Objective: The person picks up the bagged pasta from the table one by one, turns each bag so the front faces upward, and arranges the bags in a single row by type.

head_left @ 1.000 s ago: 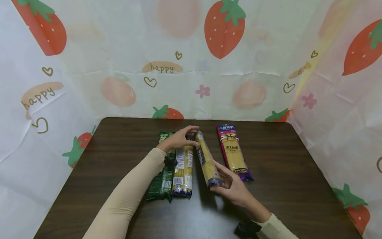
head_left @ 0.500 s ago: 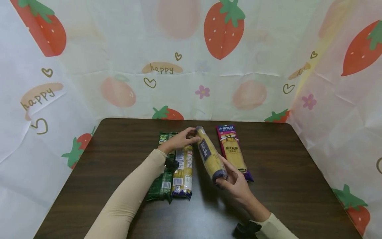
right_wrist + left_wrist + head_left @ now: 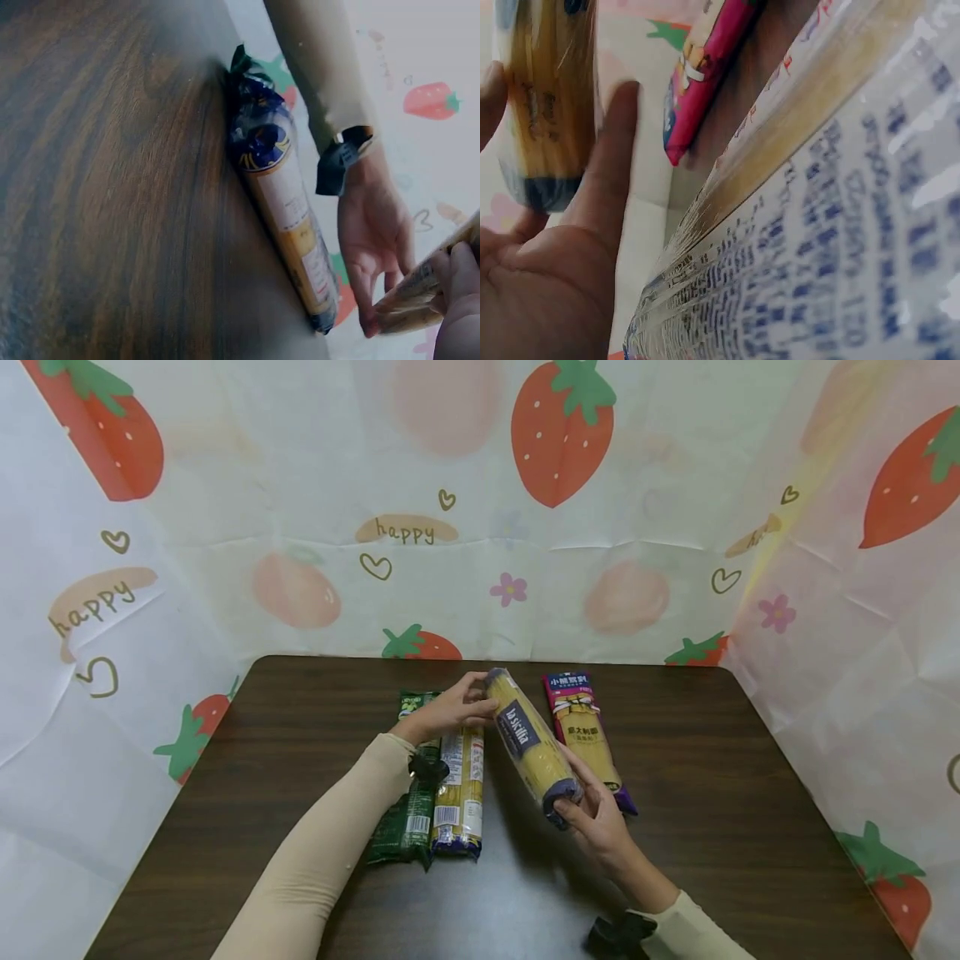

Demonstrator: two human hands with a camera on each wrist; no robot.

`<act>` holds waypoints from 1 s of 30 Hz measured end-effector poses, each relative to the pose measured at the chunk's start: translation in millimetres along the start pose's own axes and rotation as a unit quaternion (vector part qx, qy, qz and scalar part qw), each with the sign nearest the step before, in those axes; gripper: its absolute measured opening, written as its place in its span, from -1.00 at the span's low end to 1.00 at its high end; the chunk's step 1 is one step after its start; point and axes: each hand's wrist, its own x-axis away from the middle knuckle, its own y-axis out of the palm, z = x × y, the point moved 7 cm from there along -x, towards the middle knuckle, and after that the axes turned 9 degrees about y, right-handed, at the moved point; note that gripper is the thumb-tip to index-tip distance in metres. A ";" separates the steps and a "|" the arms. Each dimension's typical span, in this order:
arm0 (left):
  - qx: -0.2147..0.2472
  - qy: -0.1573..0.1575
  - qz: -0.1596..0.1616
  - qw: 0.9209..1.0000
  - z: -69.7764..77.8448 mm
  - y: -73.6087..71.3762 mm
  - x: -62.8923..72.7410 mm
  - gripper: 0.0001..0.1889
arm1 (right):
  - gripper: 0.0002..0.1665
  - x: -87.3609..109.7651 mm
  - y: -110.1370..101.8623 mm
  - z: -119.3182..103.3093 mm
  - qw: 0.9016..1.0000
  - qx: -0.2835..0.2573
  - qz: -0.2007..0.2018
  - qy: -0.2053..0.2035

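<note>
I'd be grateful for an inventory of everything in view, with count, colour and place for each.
table: one, dark brown, beneath the packs
la sicilia pack: one, yellow with dark blue ends, centre, raised and tilted
yellow-and-blue pack: one, lying left of centre
green pack: one visible, green, leftmost, partly hidden
magenta-and-purple pack: one, yellowish middle, lying on the right
backdrop: white, strawberry-printed, behind and at both sides; number of sheets unclear
wrist pieces: two, black, one per wrist
sleeves: two, cream, one per arm
left hand: one, at the raised pack's far end
right hand: one, at its near end
</note>
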 end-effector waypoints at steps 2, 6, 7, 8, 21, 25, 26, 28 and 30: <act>0.013 0.006 0.012 1.000 0.6 -1.3 -0.6 -0.22 | -0.17 -0.2 -0.2 0.2 1.000 0.011 -0.003 0.000; 0.020 0.014 0.042 0.999 1.6 -4.6 -1.9 -0.22 | -0.17 -0.1 -3.3 -0.5 0.998 0.068 0.005 0.009; 0.016 0.015 0.048 0.999 1.6 -5.5 -1.9 -0.22 | -0.16 0.0 -4.4 -0.9 0.996 0.085 0.009 0.012; 0.012 0.015 0.053 0.998 1.5 -6.3 -1.6 -0.22 | -0.16 0.2 -5.8 -1.0 0.994 0.103 0.015 0.017; -0.057 0.019 0.125 0.990 6.0 -13.7 3.0 -0.19 | -0.07 0.7 -14.5 -4.7 0.967 0.238 0.065 0.062; -0.087 0.011 0.136 0.987 7.7 -15.4 5.8 -0.18 | -0.04 1.6 -18.1 -4.6 0.954 0.277 0.077 0.082; -0.092 0.008 0.137 0.986 8.0 -15.5 6.3 -0.18 | -0.02 1.6 -18.7 -4.5 0.952 0.283 0.076 0.084; -0.101 0.003 0.138 0.985 8.8 -15.4 6.6 -0.18 | 0.04 1.2 -19.1 -3.7 0.949 0.297 0.070 0.084; -0.112 0.001 0.138 0.984 10.4 -14.7 6.5 -0.18 | 0.08 0.9 -19.4 -2.6 0.943 0.314 0.064 0.084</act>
